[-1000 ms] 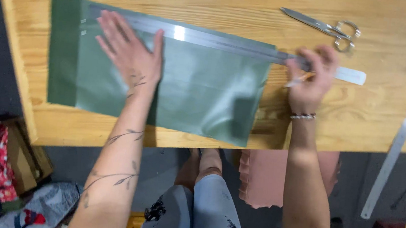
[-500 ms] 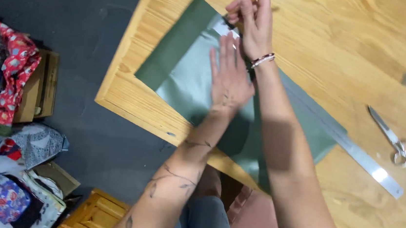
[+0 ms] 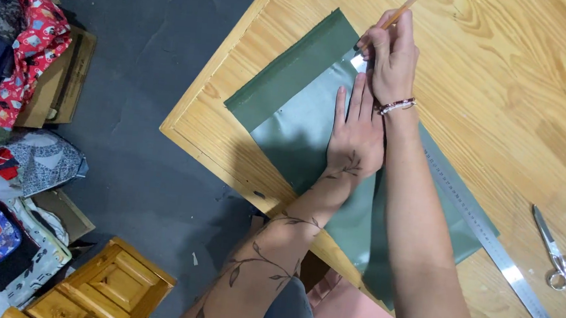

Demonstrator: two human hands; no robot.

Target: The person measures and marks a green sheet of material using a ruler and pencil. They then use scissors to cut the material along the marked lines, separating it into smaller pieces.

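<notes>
On the wooden counter a green sheet lies flat, one corner close to the counter's near-left edge, its darker folded band running along the far-left side. A long metal ruler lies across the sheet, its lower end reaching past the sheet toward the right. The left hand presses flat on the sheet just beside the ruler, fingers straight and spread a little, its grip open and holding nothing. The right hand crosses above it at the sheet's far end, its grip closed around a pencil whose tip meets the sheet by the ruler's upper end; a beaded bracelet circles that wrist. A pair of scissors rests on bare wood well apart from both hands, beyond the ruler's lower end. Below the counter, on the dark floor, lie patterned fabrics, cardboard and a small wooden crate.
</notes>
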